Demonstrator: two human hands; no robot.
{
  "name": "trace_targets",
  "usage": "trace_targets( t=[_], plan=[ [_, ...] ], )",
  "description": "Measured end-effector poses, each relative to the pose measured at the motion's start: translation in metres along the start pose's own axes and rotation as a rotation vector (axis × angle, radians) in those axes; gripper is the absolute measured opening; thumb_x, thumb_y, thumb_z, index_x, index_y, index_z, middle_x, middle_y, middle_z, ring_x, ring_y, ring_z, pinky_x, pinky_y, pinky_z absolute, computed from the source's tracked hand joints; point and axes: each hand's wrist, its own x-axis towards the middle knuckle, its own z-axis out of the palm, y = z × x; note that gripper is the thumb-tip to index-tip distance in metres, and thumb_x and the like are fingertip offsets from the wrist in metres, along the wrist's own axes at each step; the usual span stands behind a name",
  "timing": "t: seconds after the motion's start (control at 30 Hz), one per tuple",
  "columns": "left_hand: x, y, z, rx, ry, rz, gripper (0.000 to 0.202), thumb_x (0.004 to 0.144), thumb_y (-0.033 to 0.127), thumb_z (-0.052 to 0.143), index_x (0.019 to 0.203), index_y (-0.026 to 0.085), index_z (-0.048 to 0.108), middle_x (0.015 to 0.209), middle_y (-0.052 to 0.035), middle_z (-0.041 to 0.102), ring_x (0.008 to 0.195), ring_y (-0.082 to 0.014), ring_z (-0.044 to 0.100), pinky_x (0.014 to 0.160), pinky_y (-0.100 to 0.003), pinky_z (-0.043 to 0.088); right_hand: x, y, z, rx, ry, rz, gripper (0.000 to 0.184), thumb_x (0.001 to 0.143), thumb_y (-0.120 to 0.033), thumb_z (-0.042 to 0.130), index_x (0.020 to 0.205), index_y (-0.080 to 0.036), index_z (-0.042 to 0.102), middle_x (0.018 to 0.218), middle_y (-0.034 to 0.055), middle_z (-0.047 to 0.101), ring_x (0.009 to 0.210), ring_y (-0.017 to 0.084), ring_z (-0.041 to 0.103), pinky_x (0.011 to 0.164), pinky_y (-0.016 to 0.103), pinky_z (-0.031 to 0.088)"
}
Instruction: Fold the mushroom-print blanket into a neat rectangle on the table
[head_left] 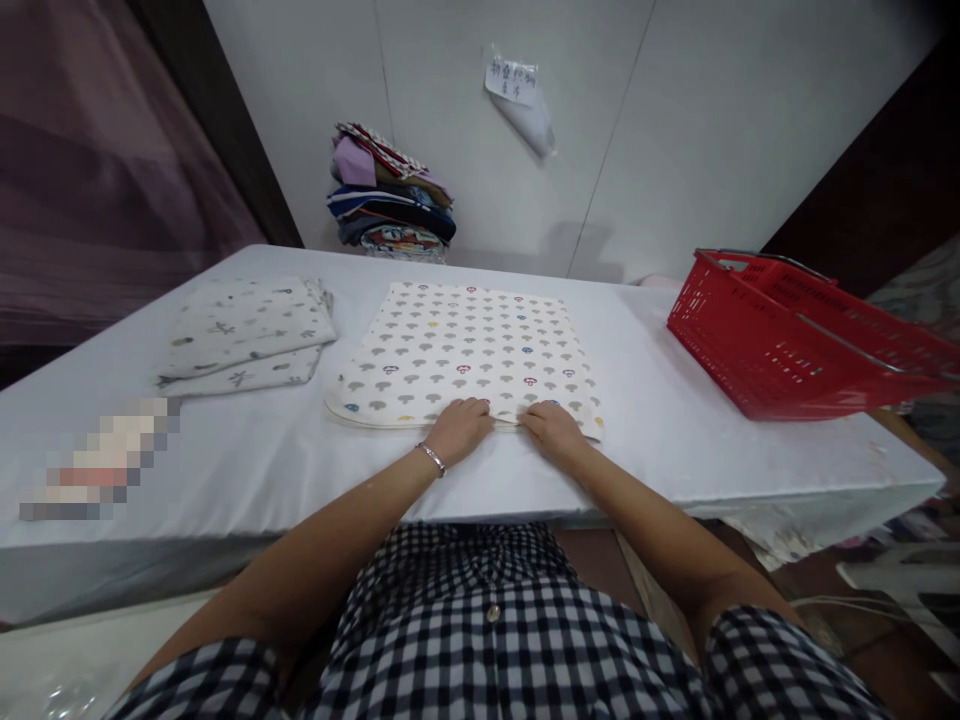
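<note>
A folded white cloth (480, 335) with a small mushroom print lies flat in front of me, its near edge toward my body. My left hand (461, 428), with a bracelet at the wrist, has its fingers curled over the middle of that near edge. Just to the right, my right hand (553, 432) closes on the same edge, which is slightly lifted between the hands. Both thumbs are partly hidden. Left of the cloth rests another folded white cloth (247, 330) with a grey leaf-like print.
A white-covered table (645, 450) carries everything. A red plastic basket (795, 350) with metal handles stands at the right. Against the wall at the back is a stack of folded fabrics (394, 200). A pixelated item (101, 465) lies at the left front.
</note>
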Motion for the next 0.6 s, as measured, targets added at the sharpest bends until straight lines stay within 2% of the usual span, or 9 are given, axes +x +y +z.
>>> trace_targets(
  t=[0.27, 0.4, 0.6],
  plan=[
    [0.003, -0.001, 0.012, 0.095, 0.035, 0.022, 0.024, 0.091, 0.019, 0.040, 0.081, 0.017, 0.061, 0.094, -0.0065, 0.060, 0.088, -0.0197, 0.053, 0.073, -0.034, 0.038, 0.000, -0.004, -0.007, 0.019, 0.015, -0.012, 0.027, 0.092, -0.024, 0.041, 0.100, -0.018, 0.066, 0.092, 0.0075, 0.061, 0.084, 0.018, 0.048, 0.075, 0.029, 0.032],
    [0.002, -0.002, 0.017, 0.077, 0.081, 0.018, 0.022, 0.091, 0.019, 0.038, 0.086, 0.015, 0.059, 0.097, -0.0084, 0.060, 0.089, -0.0207, 0.053, 0.076, -0.035, 0.039, 0.000, -0.006, -0.008, -0.006, 0.014, -0.035, 0.027, 0.092, -0.031, 0.043, 0.098, -0.017, 0.065, 0.091, 0.0078, 0.060, 0.083, 0.018, 0.047, 0.075, 0.030, 0.031],
    [0.001, 0.000, 0.013, 0.027, 0.082, -0.011, 0.020, 0.091, 0.019, 0.037, 0.090, 0.014, 0.057, 0.094, -0.0095, 0.060, 0.087, -0.0211, 0.054, 0.077, -0.036, 0.040, 0.000, -0.010, -0.007, -0.063, 0.005, -0.013, 0.027, 0.093, -0.033, 0.042, 0.099, -0.016, 0.063, 0.091, 0.0075, 0.059, 0.084, 0.018, 0.047, 0.075, 0.030, 0.030]
  ],
)
